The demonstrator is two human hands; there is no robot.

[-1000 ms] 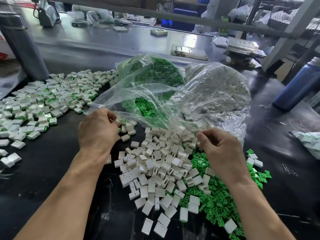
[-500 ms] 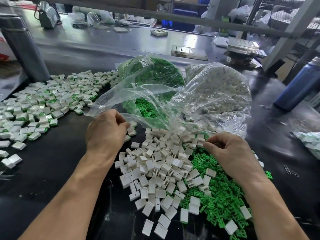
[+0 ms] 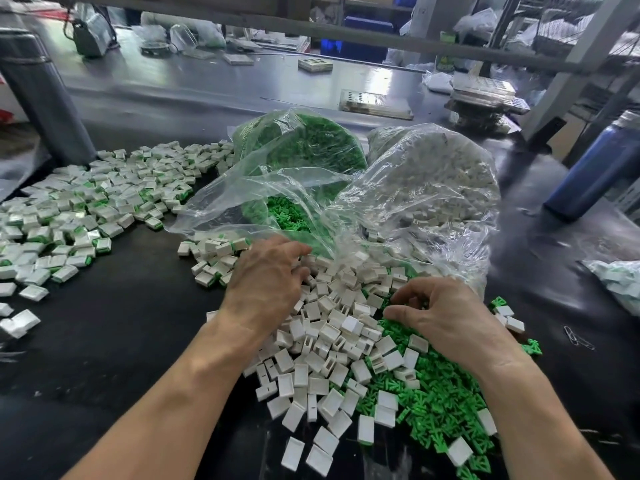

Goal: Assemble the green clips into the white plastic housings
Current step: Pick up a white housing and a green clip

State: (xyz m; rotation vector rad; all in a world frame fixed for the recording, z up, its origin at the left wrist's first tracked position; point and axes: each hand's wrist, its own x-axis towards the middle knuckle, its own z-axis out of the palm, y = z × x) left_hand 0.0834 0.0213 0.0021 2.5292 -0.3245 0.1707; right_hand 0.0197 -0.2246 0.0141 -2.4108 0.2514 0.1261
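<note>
**Both hands down in the loose pile**

My left hand lies palm-down on the heap of white housings, fingers spread and reaching forward over the pieces toward the mouth of the clear bags; I cannot tell whether anything is caught under the fingertips. My right hand sits at the seam where the white heap meets the green clips, its fingers curled downward into the parts and the thumb pointing left. Whether those fingers pinch a clip or a housing I cannot tell, since they hide what lies beneath.

The white housings spill toward me across the dark table, and the green clips fan out to their right and under my right wrist, with a few white pieces scattered on top of them.

Just beyond my hands two clear plastic bags lie open: the green-clip bag on the left, the housing bag on the right, touching each other.

Far to my left is a wide spread of assembled pieces, white with green showing. A blue bottle stands at the right edge, and a paper clip lies on the table near my right hand.
</note>
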